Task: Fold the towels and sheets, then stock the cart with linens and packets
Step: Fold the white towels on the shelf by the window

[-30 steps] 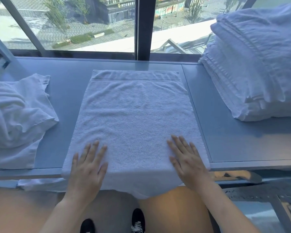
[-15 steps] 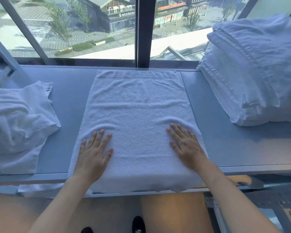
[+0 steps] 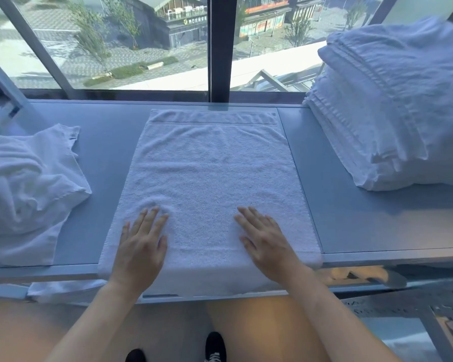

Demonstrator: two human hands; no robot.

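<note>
**White terry towel pressed flat before the fold**

Terry cloth, white and looped, covers the middle of the grey window counter (image 3: pixel 351 231) in the head camera's only view. The towel (image 3: pixel 209 178) lies spread out, its banded hem at 12 o'clock by the glass and its near edge draped over the counter's lip at 6 o'clock. The left hand (image 3: pixel 139 246) rests at 7 o'clock on the cloth, the right hand (image 3: pixel 267 241) at 5 o'clock; both lie palm down with fingers straight and slightly fanned, gripping nothing, only pressing the pile. A small ripple rises just ahead of the left fingertips. Forearms reach in from below, wrists low, fingers aimed toward the window.

Smoothing looks to be the step in hand. Done well, it would mean even pressure from both palms, chasing that ripple out to the side edge and squaring the borders before any fold. A stack of folded linens (image 3: pixel 392 105) stands at 2 o'clock, well apart; a rumpled pile (image 3: pixel 26 189) waits at 9 o'clock.
</note>
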